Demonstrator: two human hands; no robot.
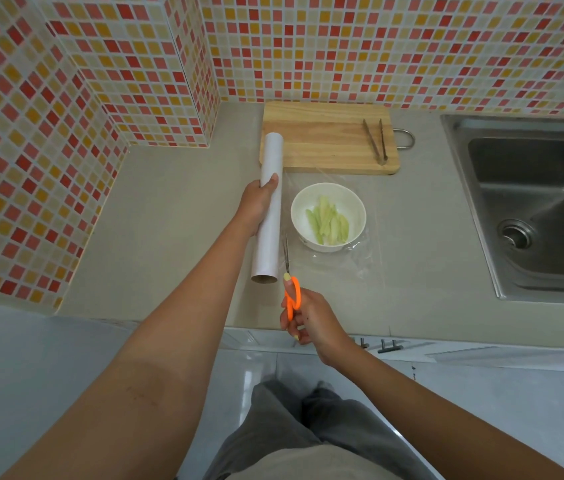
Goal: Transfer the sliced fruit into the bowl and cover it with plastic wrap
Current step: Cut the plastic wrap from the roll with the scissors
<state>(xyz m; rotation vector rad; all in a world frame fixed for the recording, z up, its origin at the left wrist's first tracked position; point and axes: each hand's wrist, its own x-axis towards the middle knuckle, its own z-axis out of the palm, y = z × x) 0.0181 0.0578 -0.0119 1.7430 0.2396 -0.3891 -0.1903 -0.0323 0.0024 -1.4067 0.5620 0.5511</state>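
Bench first: the grey stone bench (176, 216) carries everything, with a steel sink (533, 206) off to the right and a pale wooden cutting board (325, 140) at the back holding a pair of metal tongs (375, 142).

Next down in size, the long white roll of plastic wrap (269, 207) runs front to back, its near end pointing toward the person. A clear sheet of film (360, 251) is pulled off it to the right, reaching across the white round bowl (328, 216), which sits just right of the roll. The pale green fruit slices (327, 223) are already inside, so I'd say the transfer part is done and it's down to cutting the film.

The bit that matters: the cut line lies along the roll's right side, between roll and bowl, parallel to the roll. The orange-handled scissors (289, 275) point straight up that line, blade tips right at the near edge of the film.

Left hand (259, 202) is wrapped around the roll about midway, gripping it. Right hand (311, 317) has fingers curled through the scissor loops; blades look nearly closed, hard to be sure. It's the nearer hand to the cut.
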